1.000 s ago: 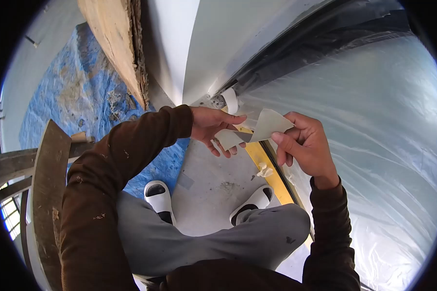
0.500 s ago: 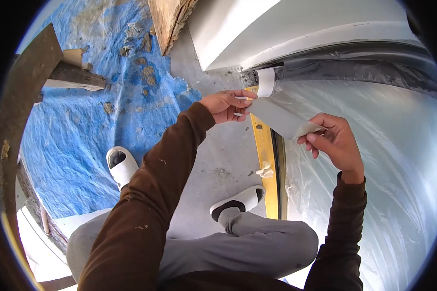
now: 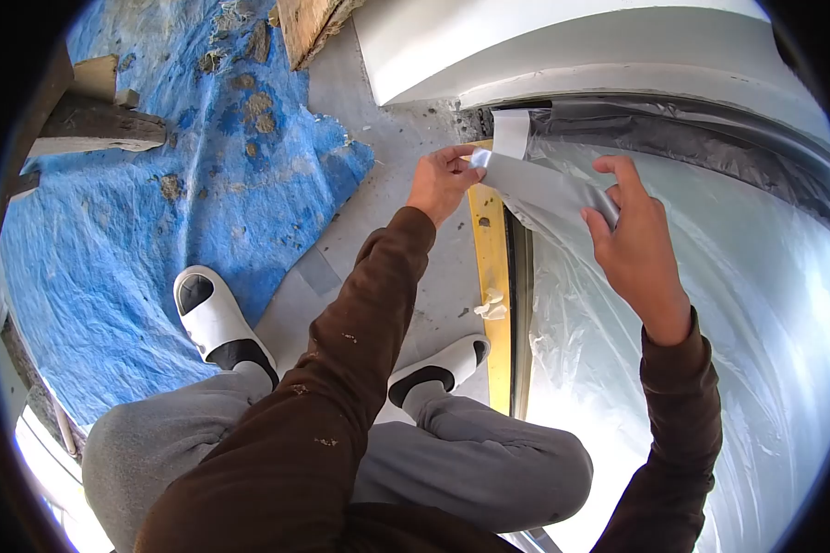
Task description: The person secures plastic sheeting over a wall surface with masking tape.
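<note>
A short strip of grey tape (image 3: 539, 184) stretches between my two hands, over the corner of a sheet of clear plastic film (image 3: 673, 276). My left hand (image 3: 443, 184) pinches the strip's left end between thumb and fingers, above the top of a yellow sill strip (image 3: 491, 267). At the other end, my right hand (image 3: 638, 240) has its thumb and forefinger spread apart, with the tape's curled end lying in the gap between them. Just above the strip, a pale piece of tape (image 3: 511, 134) is stuck at the film's upper left corner, beside dark plastic (image 3: 673, 138).
A white curved panel (image 3: 563, 55) rises behind the film. Blue tarp (image 3: 129, 249) covers the floor at left, with wooden pieces (image 3: 101, 124) above it. A wooden board end (image 3: 314, 28) stands at the top. Crumpled scraps (image 3: 492, 304) lie on the yellow strip.
My right hand has opened from its pinch, forefinger now raised. The strip has moved up toward the corner and lies flatter. The view has shifted slightly.
</note>
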Demonstrator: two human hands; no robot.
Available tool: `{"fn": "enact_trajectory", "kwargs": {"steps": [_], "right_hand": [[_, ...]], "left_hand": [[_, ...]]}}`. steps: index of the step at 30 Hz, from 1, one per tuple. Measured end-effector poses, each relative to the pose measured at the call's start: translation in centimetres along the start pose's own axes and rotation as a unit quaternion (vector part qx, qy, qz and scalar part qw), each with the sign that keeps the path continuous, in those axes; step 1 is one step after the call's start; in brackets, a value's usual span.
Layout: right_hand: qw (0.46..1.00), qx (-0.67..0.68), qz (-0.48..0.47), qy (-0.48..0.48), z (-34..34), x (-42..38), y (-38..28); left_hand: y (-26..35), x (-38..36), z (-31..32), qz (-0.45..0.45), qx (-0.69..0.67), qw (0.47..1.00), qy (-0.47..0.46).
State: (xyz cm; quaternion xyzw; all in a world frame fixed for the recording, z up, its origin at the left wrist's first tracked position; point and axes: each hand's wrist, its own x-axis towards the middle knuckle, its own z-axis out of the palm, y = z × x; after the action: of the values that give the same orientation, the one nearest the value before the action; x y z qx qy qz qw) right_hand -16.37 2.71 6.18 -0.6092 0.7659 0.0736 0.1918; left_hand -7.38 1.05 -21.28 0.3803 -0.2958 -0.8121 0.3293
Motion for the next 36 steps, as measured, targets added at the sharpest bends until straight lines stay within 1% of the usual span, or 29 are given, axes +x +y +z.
{"fn": "enact_trajectory", "kwargs": {"steps": [2,3,5,6,8,9,11,12,14,15,17,18,19,20,21,23,25,26,27,28,30,31,33,34,36], "right_hand": [[0.996,-0.036,0.011,0.077,-0.5,0.8,-0.4],[0.996,-0.044,0.010,0.072,-0.7,1.3,-0.3],[0.996,0.014,0.013,0.085,-0.9,2.7,0.2],[0.996,0.008,0.009,0.083,-0.7,3.2,0.2],[0.993,-0.008,-0.042,0.110,-0.1,4.2,0.5],[0.993,-0.011,-0.044,0.110,0.3,4.7,0.5],[0.985,-0.044,-0.079,0.145,0.9,5.5,0.5],[0.985,-0.047,-0.079,0.145,1.2,5.9,0.8],[0.967,-0.116,-0.138,0.182,1.7,6.6,1.5],[0.966,-0.118,-0.139,0.182,1.8,6.7,1.5],[0.971,-0.183,-0.064,0.137,1.8,7.2,1.1],[0.971,-0.185,-0.070,0.138,1.4,7.4,0.7],[0.956,-0.230,-0.081,0.165,0.9,7.1,0.3],[0.938,-0.274,-0.091,0.192,0.5,6.8,0.2],[0.939,-0.273,-0.090,0.189,0.5,6.7,0.6],[0.924,-0.302,-0.131,0.193,0.5,6.6,1.2],[0.925,-0.308,-0.129,0.183,0.9,6.5,1.4],[0.925,-0.312,-0.127,0.173,1.1,6.4,1.5],[0.925,-0.312,-0.129,0.176,1.4,6.4,1.7],[0.922,-0.314,-0.137,0.178,1.7,6.4,2.0],[0.919,-0.314,-0.148,0.185,2.3,6.5,2.1],[0.920,-0.316,-0.145,0.181,2.4,6.5,2.0],[0.920,-0.319,-0.143,0.179,2.5,6.6,2.1],[0.919,-0.324,-0.137,0.179,2.6,6.6,2.1],[0.918,-0.328,-0.131,0.181,2.9,6.9,2.1]], "left_hand": [[0.3,0.5,1.1,-0.022,-0.110,0.991,0.072],[0.2,0.6,1.5,-0.024,-0.119,0.990,0.073],[-0.1,1.2,1.7,-0.088,-0.259,0.955,0.111],[-0.5,1.5,1.9,-0.086,-0.266,0.953,0.113],[-1.1,2.3,2.1,-0.133,-0.366,0.916,0.094],[-1.0,2.8,2.2,-0.132,-0.369,0.915,0.094],[-0.7,3.8,2.3,-0.142,-0.417,0.892,0.107],[-0.7,4.5,2.3,-0.142,-0.419,0.891,0.106],[-0.8,5.7,2.2,-0.133,-0.421,0.888,0.130],[-0.4,5.5,2.4,-0.132,-0.424,0.887,0.129],[0.9,5.8,2.4,-0.171,-0.393,0.883,0.195],[2.2,5.4,2.5,-0.165,-0.396,0.881,0.197],[3.3,4.4,3.2,-0.144,-0.430,0.870,0.195],[3.8,3.9,3.8,-0.122,-0.463,0.857,0.192],[3.5,4.0,4.2,-0.124,-0.462,0.856,0.194],[2.3,4.9,5.0,-0.117,-0.419,0.883,0.177],[-0.1,6.1,5.7,-0.096,-0.412,0.890,0.172],[-0.8,6.4,5.8,-0.089,-0.383,0.902,0.177],[-0.9,6.5,5.9,-0.081,-0.353,0.914,0.183],[-1.0,6.7,6.0,-0.077,-0.352,0.915,0.183],[-1.1,6.8,6.0,-0.137,-0.295,0.920,0.220],[-1.0,6.9,5.8,-0.131,-0.295,0.920,0.220],[-1.0,7.3,5.4,-0.169,-0.307,0.915,0.199],[-0.9,7.6,5.2,-0.166,-0.307,0.916,0.198],[-0.8,8.1,4.7,-0.187,-0.293,0.919,0.185]]}}
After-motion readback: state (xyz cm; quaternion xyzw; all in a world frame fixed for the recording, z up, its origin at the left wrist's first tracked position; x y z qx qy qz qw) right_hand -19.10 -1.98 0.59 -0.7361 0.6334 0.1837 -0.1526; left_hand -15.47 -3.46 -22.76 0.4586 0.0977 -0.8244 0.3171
